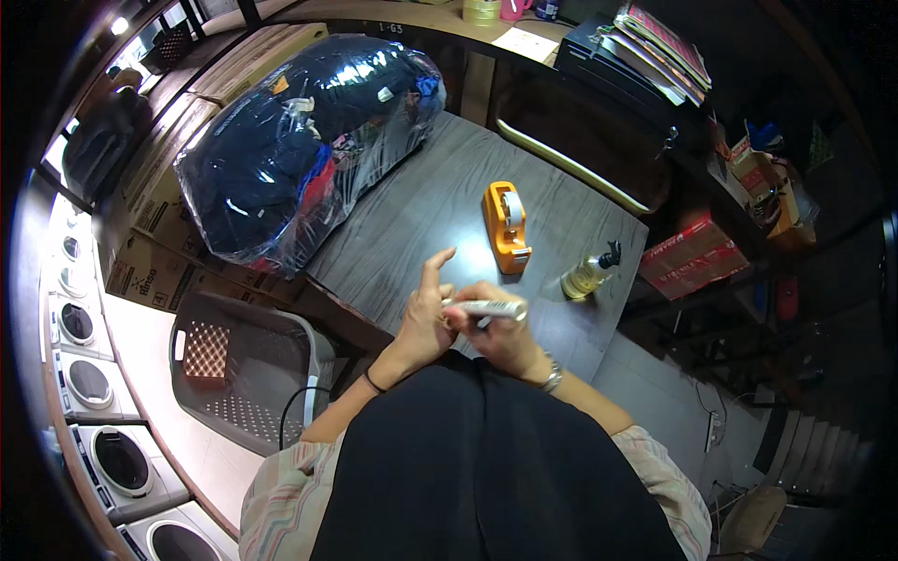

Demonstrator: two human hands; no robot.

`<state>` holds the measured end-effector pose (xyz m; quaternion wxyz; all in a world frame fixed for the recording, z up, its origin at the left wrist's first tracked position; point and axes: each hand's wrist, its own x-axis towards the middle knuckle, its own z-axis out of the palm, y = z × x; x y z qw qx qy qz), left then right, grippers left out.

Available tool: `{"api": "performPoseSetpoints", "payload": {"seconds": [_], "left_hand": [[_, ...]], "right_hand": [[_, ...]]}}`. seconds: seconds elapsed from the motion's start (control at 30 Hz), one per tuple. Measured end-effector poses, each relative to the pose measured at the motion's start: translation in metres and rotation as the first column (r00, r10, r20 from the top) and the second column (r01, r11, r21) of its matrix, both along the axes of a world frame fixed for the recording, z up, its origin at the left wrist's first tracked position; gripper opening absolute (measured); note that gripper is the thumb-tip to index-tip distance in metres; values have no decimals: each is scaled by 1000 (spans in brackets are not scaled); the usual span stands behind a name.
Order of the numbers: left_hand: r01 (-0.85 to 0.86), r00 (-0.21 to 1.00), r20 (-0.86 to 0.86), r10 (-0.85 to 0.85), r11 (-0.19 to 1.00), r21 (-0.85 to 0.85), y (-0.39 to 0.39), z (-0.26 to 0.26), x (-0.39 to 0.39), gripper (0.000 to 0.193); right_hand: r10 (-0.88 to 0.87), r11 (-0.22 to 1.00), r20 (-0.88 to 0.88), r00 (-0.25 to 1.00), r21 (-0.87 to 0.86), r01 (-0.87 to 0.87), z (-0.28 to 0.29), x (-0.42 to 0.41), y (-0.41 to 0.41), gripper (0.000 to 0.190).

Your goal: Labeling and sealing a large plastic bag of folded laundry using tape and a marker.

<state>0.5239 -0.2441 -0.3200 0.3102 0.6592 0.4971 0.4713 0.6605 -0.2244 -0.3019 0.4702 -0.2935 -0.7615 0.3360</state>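
Observation:
A white marker pen (pixel 489 308) is in the grip of my right hand (pixel 506 343), lying roughly level with its narrow end toward the left. My left hand (pixel 426 324) meets that end, its index finger raised and the other fingers curled. Whether the left fingers pinch a cap or another small thing is hidden. Both hands are over the near edge of a grey wood-grain table (pixel 393 231). Just beyond them stands an orange tape dispenser (pixel 506 231) with a roll of tape. A pump bottle of yellowish liquid (pixel 582 278) is to the right.
A large clear plastic bag of dark clothes (pixel 302 140) covers the table's left end. Cardboard boxes (pixel 147 273) and a grey laundry basket (pixel 245 414) flank the left side. A metal handle-like bar (pixel 572 168) borders the far side. Front-loading machines (pixel 121 459) line the far left.

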Motion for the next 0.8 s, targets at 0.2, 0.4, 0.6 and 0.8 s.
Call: {"api": "performPoseSetpoints", "payload": {"seconds": [0.2,0.4,0.6,0.8], "left_hand": [[19,1000,31,-5,883,-470,-18,-50,16,87],[-207,976,-26,215,887,-412,6,-54,-38,104],[-353,935,-183,303,839,-413,19,-76,-95,97],[-259,962,-198,191,870,-421,51,-75,-111,88]], "right_hand": [[264,499,-114,958,-833,-237,-65,4,46,26],[-405,790,-113,907,-542,285,-71,22,185,30],[-523,758,460,717,-135,639,-84,20,274,38],[-359,710,795,490,-108,696,-91,2,254,62]]}}
